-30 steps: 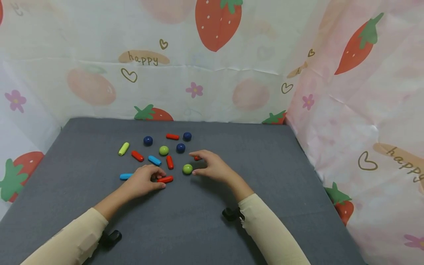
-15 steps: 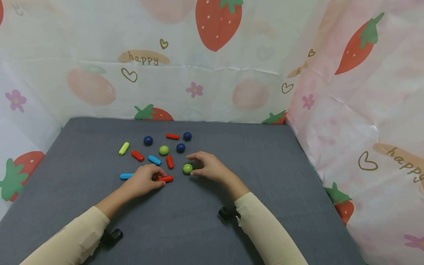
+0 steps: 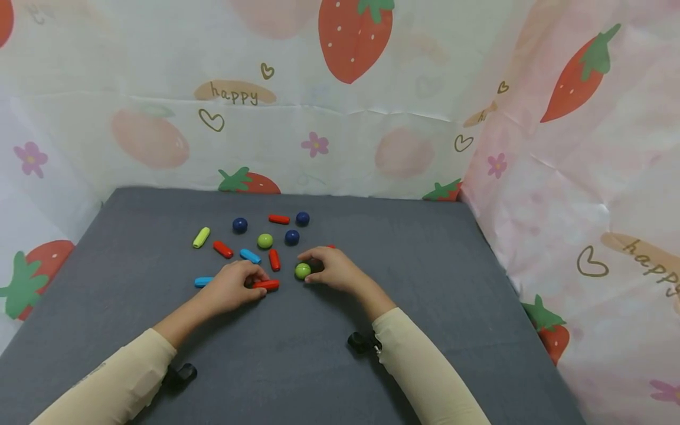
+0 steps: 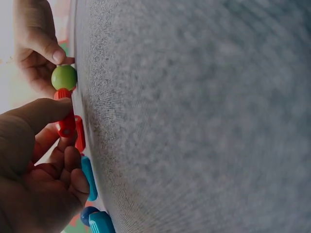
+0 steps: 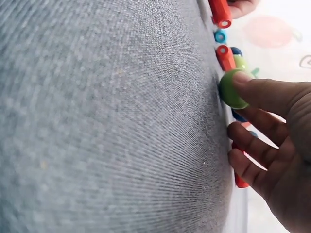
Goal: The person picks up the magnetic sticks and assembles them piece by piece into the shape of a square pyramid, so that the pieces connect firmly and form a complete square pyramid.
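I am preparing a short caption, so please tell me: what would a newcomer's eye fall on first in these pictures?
Probably the big red strawberry printed on the back wall, at the top of the head view. Then the bright balls and tubes scattered on the gray table, where the left grip holds a red tube and the right grip curls around a green ball.

The nearest ball point(image 3: 303, 271) lies right of the nearest tube point(image 3: 268, 285).

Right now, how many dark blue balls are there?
3: one blue ball left of the farthest red tube, another right of it, a third nearer, right of a green ball. More may be hidden.
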Demonstrator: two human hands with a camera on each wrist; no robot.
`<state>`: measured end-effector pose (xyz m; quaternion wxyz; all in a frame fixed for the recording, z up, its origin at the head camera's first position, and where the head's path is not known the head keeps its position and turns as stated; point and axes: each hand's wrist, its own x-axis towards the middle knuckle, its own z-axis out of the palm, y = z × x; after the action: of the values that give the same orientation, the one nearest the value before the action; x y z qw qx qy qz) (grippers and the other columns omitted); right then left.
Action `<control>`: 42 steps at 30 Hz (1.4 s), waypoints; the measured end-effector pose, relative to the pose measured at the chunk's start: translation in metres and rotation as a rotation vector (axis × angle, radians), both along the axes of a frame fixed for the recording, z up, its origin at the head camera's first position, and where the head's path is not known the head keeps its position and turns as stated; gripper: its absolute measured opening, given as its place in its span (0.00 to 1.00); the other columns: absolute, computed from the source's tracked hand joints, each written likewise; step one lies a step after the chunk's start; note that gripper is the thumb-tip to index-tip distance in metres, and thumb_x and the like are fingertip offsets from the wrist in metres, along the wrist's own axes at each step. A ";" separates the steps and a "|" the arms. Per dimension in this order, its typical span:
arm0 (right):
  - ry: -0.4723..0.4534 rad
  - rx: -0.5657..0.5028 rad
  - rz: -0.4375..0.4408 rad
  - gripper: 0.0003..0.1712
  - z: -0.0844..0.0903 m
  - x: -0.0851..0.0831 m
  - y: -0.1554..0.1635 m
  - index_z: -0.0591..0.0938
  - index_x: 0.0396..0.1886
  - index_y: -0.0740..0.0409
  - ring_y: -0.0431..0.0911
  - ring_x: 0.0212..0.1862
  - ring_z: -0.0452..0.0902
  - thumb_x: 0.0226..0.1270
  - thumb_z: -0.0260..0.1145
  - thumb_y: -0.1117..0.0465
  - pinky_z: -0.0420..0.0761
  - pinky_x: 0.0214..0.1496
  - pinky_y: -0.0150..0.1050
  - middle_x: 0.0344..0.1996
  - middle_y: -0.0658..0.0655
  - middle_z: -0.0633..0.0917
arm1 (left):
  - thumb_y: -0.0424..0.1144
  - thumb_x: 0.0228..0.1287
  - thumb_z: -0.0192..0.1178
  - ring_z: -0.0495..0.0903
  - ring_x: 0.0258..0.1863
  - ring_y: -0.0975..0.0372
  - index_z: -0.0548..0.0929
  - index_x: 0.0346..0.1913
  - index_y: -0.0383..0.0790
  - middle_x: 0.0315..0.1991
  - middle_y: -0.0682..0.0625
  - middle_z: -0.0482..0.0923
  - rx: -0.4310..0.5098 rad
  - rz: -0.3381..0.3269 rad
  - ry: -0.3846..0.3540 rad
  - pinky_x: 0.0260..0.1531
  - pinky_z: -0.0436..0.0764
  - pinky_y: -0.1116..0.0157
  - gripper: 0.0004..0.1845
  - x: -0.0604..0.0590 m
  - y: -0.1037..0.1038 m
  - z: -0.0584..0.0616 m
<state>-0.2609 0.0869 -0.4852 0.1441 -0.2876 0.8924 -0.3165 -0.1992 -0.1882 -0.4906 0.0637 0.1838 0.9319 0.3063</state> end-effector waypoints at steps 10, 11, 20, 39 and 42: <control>0.016 0.032 -0.017 0.25 -0.002 0.000 -0.003 0.84 0.62 0.46 0.42 0.61 0.79 0.65 0.76 0.57 0.77 0.65 0.41 0.59 0.47 0.84 | 0.40 0.62 0.73 0.73 0.34 0.60 0.88 0.42 0.47 0.32 0.55 0.78 0.024 0.002 0.000 0.36 0.73 0.62 0.07 -0.004 0.002 0.002; 0.017 0.030 -0.018 0.24 -0.002 0.000 -0.003 0.84 0.61 0.46 0.42 0.60 0.79 0.65 0.76 0.57 0.77 0.64 0.41 0.59 0.47 0.84 | 0.39 0.63 0.73 0.73 0.33 0.60 0.88 0.42 0.47 0.32 0.55 0.78 0.025 -0.001 0.002 0.36 0.73 0.62 0.07 -0.004 0.003 0.002; 0.060 0.041 -0.013 0.22 0.002 0.004 -0.001 0.86 0.59 0.49 0.41 0.55 0.81 0.65 0.76 0.55 0.79 0.60 0.40 0.55 0.48 0.87 | 0.40 0.63 0.73 0.74 0.33 0.61 0.88 0.42 0.47 0.32 0.55 0.80 0.023 -0.022 0.000 0.37 0.73 0.61 0.06 -0.010 0.010 0.003; 0.036 -0.011 -0.088 0.20 0.000 0.016 0.034 0.87 0.55 0.47 0.42 0.53 0.81 0.63 0.77 0.55 0.79 0.59 0.44 0.52 0.47 0.87 | 0.40 0.64 0.73 0.76 0.33 0.63 0.89 0.43 0.47 0.35 0.56 0.83 0.028 -0.063 -0.013 0.38 0.77 0.62 0.07 -0.024 0.046 0.008; 0.041 -0.019 -0.088 0.19 0.000 0.015 0.039 0.87 0.54 0.47 0.42 0.52 0.81 0.64 0.77 0.55 0.79 0.57 0.43 0.51 0.47 0.87 | 0.41 0.63 0.73 0.76 0.33 0.63 0.89 0.44 0.47 0.35 0.56 0.83 0.015 -0.070 0.001 0.39 0.78 0.61 0.08 -0.026 0.053 0.008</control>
<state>-0.2455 0.1257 -0.4848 0.1091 -0.2560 0.9038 -0.3250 -0.2256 -0.1356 -0.4830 0.0724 0.2170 0.9226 0.3107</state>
